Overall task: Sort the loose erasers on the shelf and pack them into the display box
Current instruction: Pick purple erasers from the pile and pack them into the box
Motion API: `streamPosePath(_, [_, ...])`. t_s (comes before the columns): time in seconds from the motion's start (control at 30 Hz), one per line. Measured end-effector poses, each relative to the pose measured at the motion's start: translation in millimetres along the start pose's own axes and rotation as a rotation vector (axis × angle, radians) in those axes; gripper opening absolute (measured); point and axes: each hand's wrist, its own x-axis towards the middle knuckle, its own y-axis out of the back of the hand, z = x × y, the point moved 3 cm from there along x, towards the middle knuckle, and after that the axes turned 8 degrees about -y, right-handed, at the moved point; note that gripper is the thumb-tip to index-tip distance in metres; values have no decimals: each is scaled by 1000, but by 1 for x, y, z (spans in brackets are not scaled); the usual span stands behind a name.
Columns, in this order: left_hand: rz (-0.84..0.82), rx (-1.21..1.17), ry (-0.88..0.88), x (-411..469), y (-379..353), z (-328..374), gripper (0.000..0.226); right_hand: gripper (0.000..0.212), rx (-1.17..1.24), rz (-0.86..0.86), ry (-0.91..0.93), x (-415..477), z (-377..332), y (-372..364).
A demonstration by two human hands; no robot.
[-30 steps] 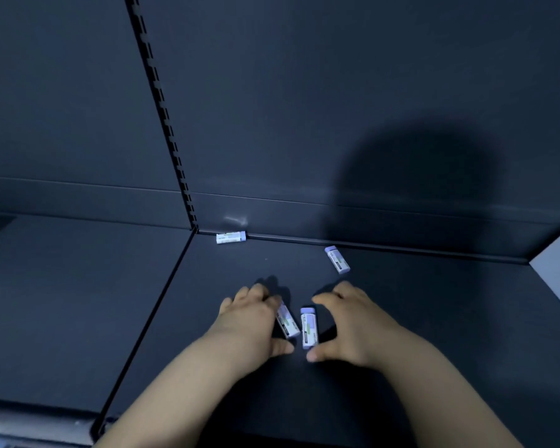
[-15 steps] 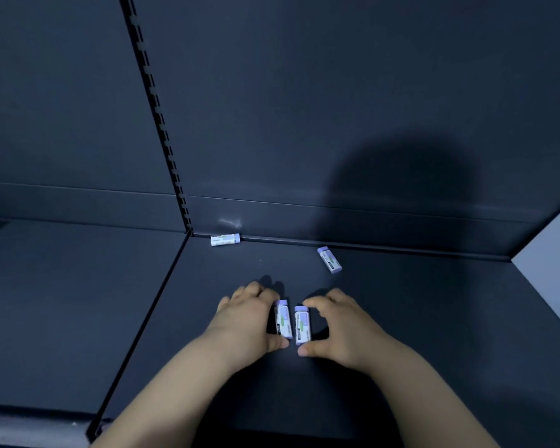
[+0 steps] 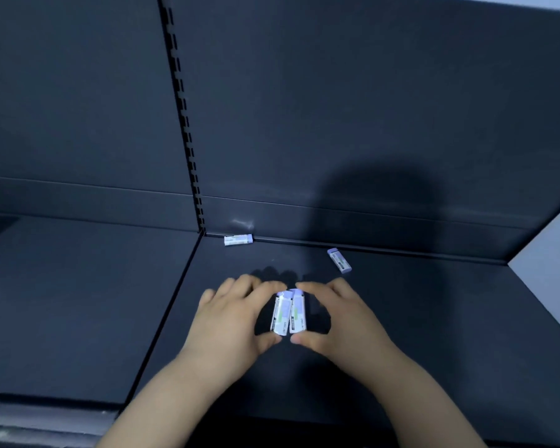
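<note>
Head cam caught left hand (image 3: 230,321) and right hand (image 3: 343,321) curled thumb-to-fingertip round the eraser pair (image 3: 288,313) mid shelf (image 3: 417,318), so two were gathered, back-edge stray (image 3: 238,239) and second stray (image 3: 339,260) remained, display box nowhere in view.

Dark blue-grey metal back panel (image 3: 337,92) at far side w/ black slotted upright strip (image 3: 181,108) left of centre. Flat dark shelf deck (image 3: 434,318) below; soft rounded shadow (image 3: 379,195) on panel's right, pale grey wall (image 3: 556,253) at right edge.
</note>
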Motion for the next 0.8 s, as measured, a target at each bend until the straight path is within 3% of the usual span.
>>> streamPosePath(0.23, [127,53,-63,-52,39,-65,79,72,81,55,-4,-14,-74,-46])
streamPosePath(0.57, [136,108,-32,-137,91,-183,81,72,122,113,-49,-23,-197,-147])
streamPosePath(0.8, [111,87,-18,-153,100,-215,73,71,152,83,-62,-19,-224,-169])
